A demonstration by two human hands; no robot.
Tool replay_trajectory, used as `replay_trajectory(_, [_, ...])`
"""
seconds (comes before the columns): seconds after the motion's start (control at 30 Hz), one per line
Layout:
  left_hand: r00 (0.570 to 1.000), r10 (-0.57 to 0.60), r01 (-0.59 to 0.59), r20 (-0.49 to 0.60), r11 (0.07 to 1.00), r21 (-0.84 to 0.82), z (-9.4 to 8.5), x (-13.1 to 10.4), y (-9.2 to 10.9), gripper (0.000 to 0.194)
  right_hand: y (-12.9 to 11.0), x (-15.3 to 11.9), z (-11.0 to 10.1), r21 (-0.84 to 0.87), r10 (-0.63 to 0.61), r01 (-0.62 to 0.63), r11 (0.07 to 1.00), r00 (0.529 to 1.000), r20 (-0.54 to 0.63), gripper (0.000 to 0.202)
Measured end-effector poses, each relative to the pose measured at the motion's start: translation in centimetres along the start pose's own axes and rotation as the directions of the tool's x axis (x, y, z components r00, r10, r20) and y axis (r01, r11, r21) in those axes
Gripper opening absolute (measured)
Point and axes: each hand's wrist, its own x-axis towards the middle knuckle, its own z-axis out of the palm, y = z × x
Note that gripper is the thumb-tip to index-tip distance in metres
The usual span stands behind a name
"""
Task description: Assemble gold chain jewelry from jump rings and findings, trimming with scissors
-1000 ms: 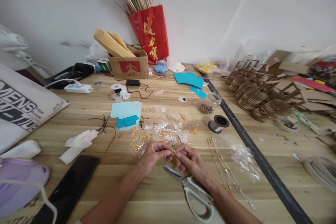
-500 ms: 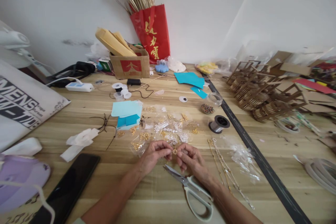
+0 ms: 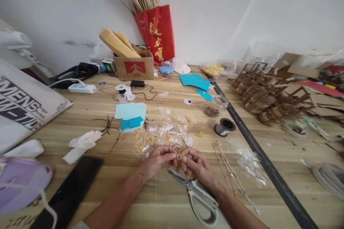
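Observation:
A small gold ring-shaped clasp [image 3: 178, 156] sits between my two hands, pinched at its edges. My left hand [image 3: 160, 159] has thumb and forefinger closed on its left side. From the right, the fingertips of my right hand [image 3: 195, 161] grip it too. Just below my hands lie scissors [image 3: 191, 186] with pale handles, blades slightly apart. Beyond my fingers, clear bags of gold and silver jewellery findings [image 3: 174, 142] are spread out. Right of my right hand lie gold and silver chains [image 3: 228, 166].
A wire spool [image 3: 224, 127] and a jar of beads [image 3: 213, 110] stand to the right, near a dark strip [image 3: 252, 143]. Clear plastic bags [image 3: 251, 164] lie beyond the chains. A black phone [image 3: 72, 189] lies on the left. Small wooden baskets [image 3: 271, 96] stand at the right.
My hands stay almost in place, both still pinching the gold clasp, with only a slight shift of the fingers. The view has moved very slightly.

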Motion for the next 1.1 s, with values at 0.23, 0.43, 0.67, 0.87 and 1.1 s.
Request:
replay_trajectory(0.23, [0.998,-0.054,0.056,0.030,0.997,-0.053,-0.02,-0.07,0.18,0.020,-0.42,-0.16,0.17,0.024,0.036,-0.037,0.999,0.999,0.022,0.034])
replay_trajectory(0.43, [0.995,-0.086,0.091,0.055,0.992,-0.091,0.05,-0.14,0.31,0.021,-0.16,-0.27,-0.09,0.033,0.048,-0.050,0.998,0.997,0.059,0.032])
replay_trajectory(0.67, [0.990,-0.101,0.111,0.095,0.987,-0.114,-0.02,-0.15,0.24,0.023,0.17,-0.37,-0.28,0.073,0.093,-0.101,0.992,0.991,0.098,0.028])
replay_trajectory(0.87, [0.985,-0.115,0.134,0.130,0.980,-0.146,-0.10,-0.11,-0.18,0.023,-0.20,-0.42,-0.26,0.072,0.114,-0.124,0.990,0.986,0.124,0.027])
replay_trajectory(1.1, [0.977,-0.120,0.154,0.178,0.970,-0.190,-0.08,-0.12,-0.26,0.027,-0.32,-0.30,-0.12,0.139,0.144,-0.163,0.977,0.980,0.140,0.029])
